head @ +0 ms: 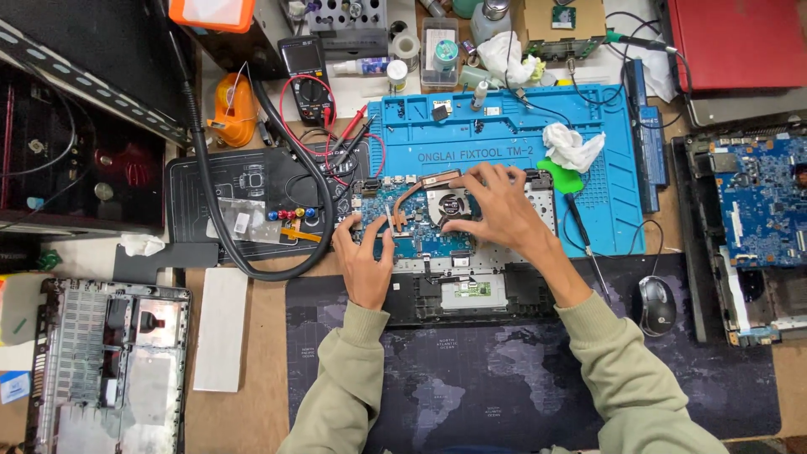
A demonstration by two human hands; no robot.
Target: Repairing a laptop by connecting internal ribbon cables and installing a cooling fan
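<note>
An opened laptop base (458,294) lies on the desk, half on a blue repair mat (504,139). Its blue motherboard (416,240), with a copper heat pipe (420,183) and a round fan (450,202), sits in it. My left hand (363,252) presses on the board's left edge, fingers spread and bent. Over the fan area my right hand (496,210) rests with fingertips on the board; whether it pinches anything is hidden. A black screwdriver (584,231) lies just right of the laptop.
A black mouse (656,304) sits at right on the dark map desk pad (504,395). Another stripped laptop with a blue board (752,219) is far right, a bottom cover (105,361) at lower left. A multimeter (307,71), a thick black hose (210,202) and crumpled tissues (572,145) lie behind.
</note>
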